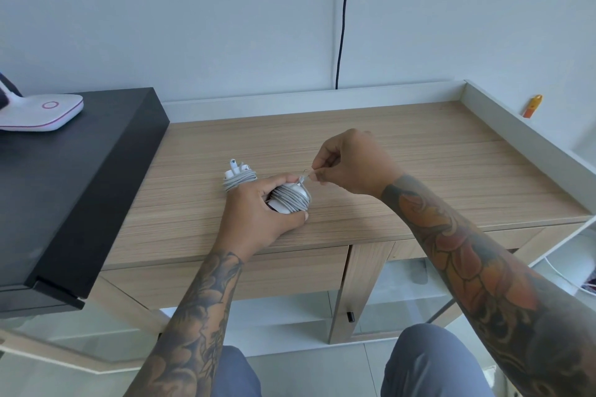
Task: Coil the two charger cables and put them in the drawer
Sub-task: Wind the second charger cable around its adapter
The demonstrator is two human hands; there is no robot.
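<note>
Left hand (258, 213) grips the wound charger (290, 198) mid-surface (419, 171); right hand (348, 164) pinches its cable end (306, 175); second coil (238, 177) just left; bare wood right.

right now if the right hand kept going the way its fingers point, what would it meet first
Probably the left hand, right where it holds the wrapped charger. The right hand pinches the cable end pointing left toward it; the gap looks small, though depth is unclear.

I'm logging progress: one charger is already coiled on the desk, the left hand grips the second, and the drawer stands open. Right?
Not quite. The head view shows the drawer closed. The rest holds: the coiled charger lies on the desk, and the left hand grips the second charger.
</note>
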